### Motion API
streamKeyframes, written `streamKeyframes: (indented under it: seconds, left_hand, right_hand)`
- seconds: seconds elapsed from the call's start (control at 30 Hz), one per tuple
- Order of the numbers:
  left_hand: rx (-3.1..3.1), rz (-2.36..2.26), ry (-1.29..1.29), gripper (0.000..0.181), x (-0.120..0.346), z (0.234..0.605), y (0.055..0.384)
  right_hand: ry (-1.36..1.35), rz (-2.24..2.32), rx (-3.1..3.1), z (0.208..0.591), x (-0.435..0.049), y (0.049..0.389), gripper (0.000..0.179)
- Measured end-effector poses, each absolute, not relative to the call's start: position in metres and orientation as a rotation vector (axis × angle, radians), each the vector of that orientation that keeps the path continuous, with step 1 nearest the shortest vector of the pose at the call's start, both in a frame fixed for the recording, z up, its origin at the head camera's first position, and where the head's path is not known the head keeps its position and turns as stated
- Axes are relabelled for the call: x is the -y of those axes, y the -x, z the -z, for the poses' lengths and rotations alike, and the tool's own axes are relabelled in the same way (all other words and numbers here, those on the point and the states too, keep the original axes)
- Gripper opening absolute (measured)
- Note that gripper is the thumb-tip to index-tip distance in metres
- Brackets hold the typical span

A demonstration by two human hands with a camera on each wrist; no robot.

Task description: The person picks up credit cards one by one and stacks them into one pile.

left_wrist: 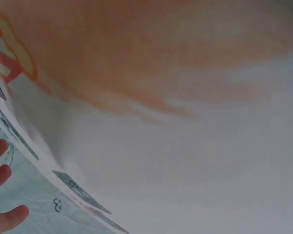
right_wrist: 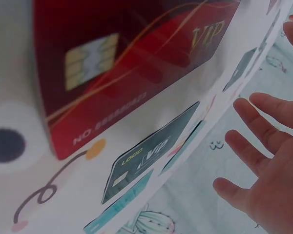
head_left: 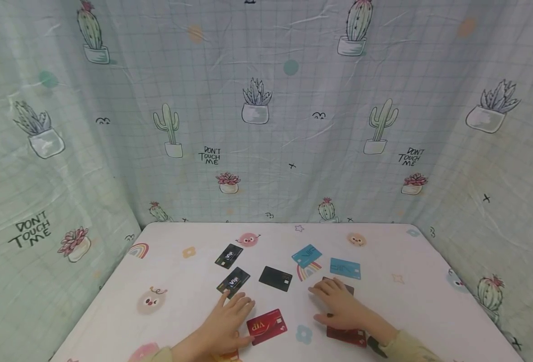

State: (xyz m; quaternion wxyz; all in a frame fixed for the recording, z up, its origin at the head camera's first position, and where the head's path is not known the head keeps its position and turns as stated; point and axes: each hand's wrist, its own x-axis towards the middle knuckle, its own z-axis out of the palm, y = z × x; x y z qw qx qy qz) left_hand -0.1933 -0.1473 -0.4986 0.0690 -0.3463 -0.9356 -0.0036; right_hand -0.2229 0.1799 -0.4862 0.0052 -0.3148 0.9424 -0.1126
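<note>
Fingers spread, my left hand (head_left: pixel 226 324) reaches over the table with its index fingertip at the near edge of a black VIP card (head_left: pixel 234 279). Its thumb lies by the corner of a red VIP card (head_left: pixel 267 327), and a yellow-orange card (head_left: pixel 228 357) peeks from beneath it. My right hand (head_left: pixel 345 307) is stretched above a dark card (head_left: pixel 349 289) that it partly hides. Under that wrist lies another red card (head_left: pixel 347 337), which fills much of the right wrist view. Extended fingers (right_wrist: pixel 249 151) show there too, holding nothing.
Farther back lie a second black VIP card (head_left: pixel 229 256), a plain black card (head_left: pixel 275 278) and two blue cards (head_left: pixel 306 256). Another dark card (head_left: pixel 376 347) pokes out by the right sleeve. Patterned curtains (head_left: pixel 266 166) enclose the white table (head_left: pixel 397 306) at the back and sides.
</note>
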Motion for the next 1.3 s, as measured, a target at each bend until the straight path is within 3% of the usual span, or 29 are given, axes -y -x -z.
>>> streamKeyframes:
  seconds: [0.8,1.3]
  left_hand:
    - [2.825,-0.106,1.122,0.065,0.137,0.500,0.186]
    - [2.892,-0.142,1.114,0.067,0.134,0.500,0.186]
  right_hand:
    - [1.247,0.319,-2.887,0.490,-0.147,0.211,0.047]
    - [1.411,0.168,-2.800,0.492,-0.121,0.206,0.050]
